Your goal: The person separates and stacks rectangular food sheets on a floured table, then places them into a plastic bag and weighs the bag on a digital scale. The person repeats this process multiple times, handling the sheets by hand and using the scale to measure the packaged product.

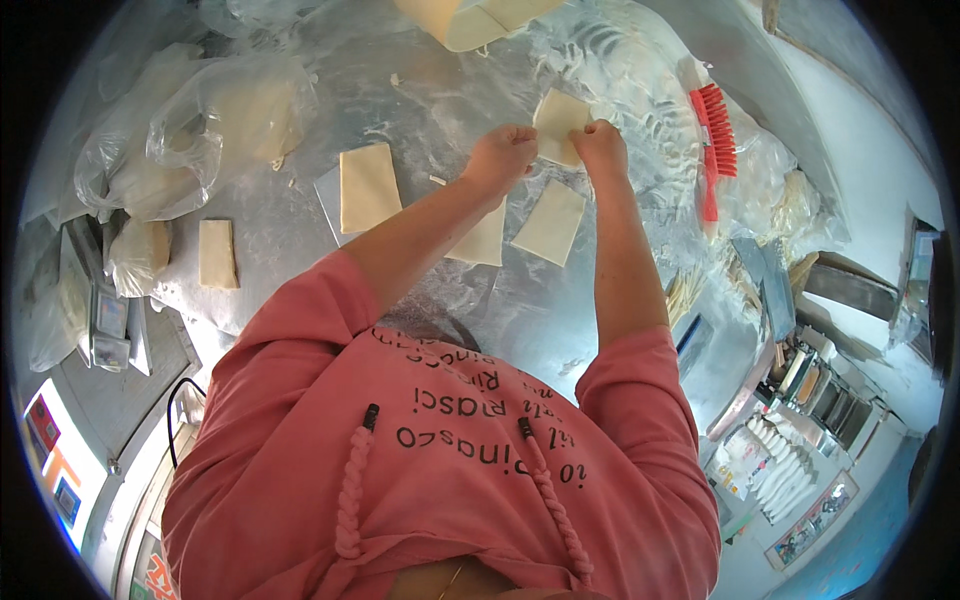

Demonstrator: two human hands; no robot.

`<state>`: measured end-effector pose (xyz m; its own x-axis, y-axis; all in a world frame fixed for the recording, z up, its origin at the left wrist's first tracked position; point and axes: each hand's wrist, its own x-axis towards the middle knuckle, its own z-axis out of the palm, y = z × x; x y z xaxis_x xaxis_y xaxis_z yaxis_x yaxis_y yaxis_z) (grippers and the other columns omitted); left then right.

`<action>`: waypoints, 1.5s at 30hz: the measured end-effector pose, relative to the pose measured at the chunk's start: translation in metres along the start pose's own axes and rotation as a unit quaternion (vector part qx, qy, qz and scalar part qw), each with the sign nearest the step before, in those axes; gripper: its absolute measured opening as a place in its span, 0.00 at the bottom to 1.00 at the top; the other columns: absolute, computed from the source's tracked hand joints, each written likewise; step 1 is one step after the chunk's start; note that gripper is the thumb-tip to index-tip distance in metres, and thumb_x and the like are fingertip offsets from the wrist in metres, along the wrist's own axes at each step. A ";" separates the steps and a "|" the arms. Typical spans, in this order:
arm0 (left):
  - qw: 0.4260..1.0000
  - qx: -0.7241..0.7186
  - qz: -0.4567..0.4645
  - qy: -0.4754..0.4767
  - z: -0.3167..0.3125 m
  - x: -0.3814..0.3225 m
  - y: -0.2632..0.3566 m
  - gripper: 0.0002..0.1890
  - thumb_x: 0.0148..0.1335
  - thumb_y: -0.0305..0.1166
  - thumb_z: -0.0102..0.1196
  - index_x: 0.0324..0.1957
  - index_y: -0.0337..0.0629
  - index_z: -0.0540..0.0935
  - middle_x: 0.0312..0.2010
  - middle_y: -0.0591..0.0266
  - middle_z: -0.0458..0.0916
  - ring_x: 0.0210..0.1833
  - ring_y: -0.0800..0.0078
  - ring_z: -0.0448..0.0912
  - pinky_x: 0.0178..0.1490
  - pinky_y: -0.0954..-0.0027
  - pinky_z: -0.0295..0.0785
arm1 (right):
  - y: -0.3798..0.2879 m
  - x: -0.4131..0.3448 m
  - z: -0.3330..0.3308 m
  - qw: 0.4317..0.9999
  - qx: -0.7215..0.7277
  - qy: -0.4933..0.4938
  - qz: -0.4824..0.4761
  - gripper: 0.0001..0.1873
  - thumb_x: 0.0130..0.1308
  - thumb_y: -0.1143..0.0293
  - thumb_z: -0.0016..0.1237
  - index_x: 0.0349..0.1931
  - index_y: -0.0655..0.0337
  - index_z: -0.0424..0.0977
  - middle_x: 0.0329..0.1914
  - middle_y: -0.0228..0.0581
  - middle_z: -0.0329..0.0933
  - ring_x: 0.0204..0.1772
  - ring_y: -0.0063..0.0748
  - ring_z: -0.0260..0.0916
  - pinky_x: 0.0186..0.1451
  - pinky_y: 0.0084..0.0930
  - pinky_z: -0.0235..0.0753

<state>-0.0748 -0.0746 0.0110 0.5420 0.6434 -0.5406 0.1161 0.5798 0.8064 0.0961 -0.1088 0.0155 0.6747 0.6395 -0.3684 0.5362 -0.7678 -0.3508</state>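
Observation:
A flat rectangular sheet of dough (561, 120) lies on the floured metal table at the upper middle. At its left edge is my left hand (508, 156), fingers curled; whether it pinches the edge cannot be told. My right hand (602, 146) pinches the sheet's right edge between thumb and finger. Nearer to me lies a second dough sheet (550, 223), and a third (482, 238) is partly hidden by my left forearm. Further left a thicker dough rectangle (369, 189) rests over a flat grey plate (328, 196). A small dough block (218, 253) sits at the far left.
A red brush (716, 139) lies right, beside scattered flour (637, 97). Clear plastic bags (187, 142) cover dough at upper left. A cream-coloured container (480, 19) stands at the far edge. Thin noodle-like strips (686, 292) and a metal blade-like plate (769, 289) are at right.

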 end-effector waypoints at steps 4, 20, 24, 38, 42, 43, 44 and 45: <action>0.995 0.051 0.081 0.034 0.005 0.013 0.001 0.11 0.62 0.31 0.51 0.42 0.32 0.75 0.33 0.61 0.79 0.36 0.77 0.78 0.36 0.75 0.72 | -0.007 -0.018 0.006 0.966 0.002 0.112 -0.233 0.09 0.54 0.69 0.49 0.34 0.61 0.72 0.36 0.47 0.76 0.42 0.51 0.73 0.44 0.44 0.71; 0.995 -0.074 0.047 0.039 -0.032 0.007 0.015 0.08 0.61 0.27 0.49 0.37 0.32 0.78 0.29 0.61 0.80 0.28 0.76 0.77 0.32 0.74 0.74 | -0.049 -0.066 0.019 0.867 0.485 -0.077 -0.088 0.13 0.64 0.68 0.45 0.46 0.64 0.74 0.35 0.32 0.75 0.37 0.21 0.71 0.40 0.19 0.68; 0.995 0.044 0.085 0.019 -0.030 0.003 0.025 0.08 0.60 0.26 0.49 0.37 0.30 0.77 0.28 0.60 0.79 0.27 0.76 0.76 0.31 0.75 0.72 | -0.055 -0.070 0.009 0.839 0.519 -0.146 -0.072 0.13 0.65 0.66 0.46 0.43 0.67 0.74 0.34 0.32 0.76 0.34 0.21 0.71 0.37 0.20 0.68; 0.978 0.132 0.154 0.042 -0.044 -0.001 0.011 0.07 0.54 0.27 0.51 0.30 0.31 0.78 0.22 0.59 0.78 0.25 0.76 0.76 0.28 0.73 0.70 | -0.056 -0.073 0.029 0.929 0.345 -0.022 -0.135 0.09 0.61 0.69 0.46 0.34 0.67 0.75 0.27 0.45 0.77 0.31 0.35 0.74 0.36 0.29 0.71; 0.971 0.177 0.152 0.043 -0.048 -0.007 0.016 0.07 0.56 0.27 0.50 0.31 0.32 0.78 0.22 0.60 0.78 0.25 0.78 0.76 0.28 0.75 0.70 | -0.054 -0.072 0.023 0.921 0.367 -0.060 -0.113 0.10 0.60 0.69 0.47 0.33 0.68 0.75 0.26 0.38 0.77 0.30 0.24 0.71 0.34 0.25 0.70; 0.984 0.128 0.122 0.030 -0.049 -0.009 0.019 0.07 0.57 0.27 0.50 0.32 0.33 0.77 0.24 0.61 0.78 0.26 0.78 0.75 0.29 0.76 0.70 | -0.052 -0.070 0.023 0.907 0.403 -0.079 -0.094 0.10 0.60 0.68 0.48 0.32 0.68 0.75 0.25 0.37 0.77 0.30 0.22 0.70 0.34 0.24 0.70; 0.992 0.079 0.091 0.018 -0.051 -0.010 0.021 0.06 0.58 0.27 0.50 0.33 0.33 0.76 0.25 0.63 0.77 0.26 0.79 0.74 0.30 0.76 0.71 | -0.050 -0.069 0.026 0.900 0.420 -0.085 -0.085 0.10 0.60 0.68 0.48 0.33 0.68 0.75 0.26 0.36 0.77 0.29 0.21 0.69 0.34 0.23 0.69; 0.995 0.059 0.078 0.016 -0.054 -0.012 0.021 0.06 0.58 0.27 0.50 0.33 0.33 0.76 0.25 0.63 0.77 0.26 0.79 0.74 0.30 0.76 0.70 | -0.049 -0.067 0.029 0.892 0.436 -0.091 -0.077 0.10 0.60 0.68 0.48 0.33 0.67 0.75 0.26 0.36 0.77 0.29 0.21 0.68 0.34 0.22 0.69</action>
<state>-0.1234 -0.0432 0.0211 0.5352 0.7369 -0.4130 0.1316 0.4102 0.9024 0.0099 -0.1132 0.0327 0.4909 0.7917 -0.3637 -0.0369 -0.3982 -0.9166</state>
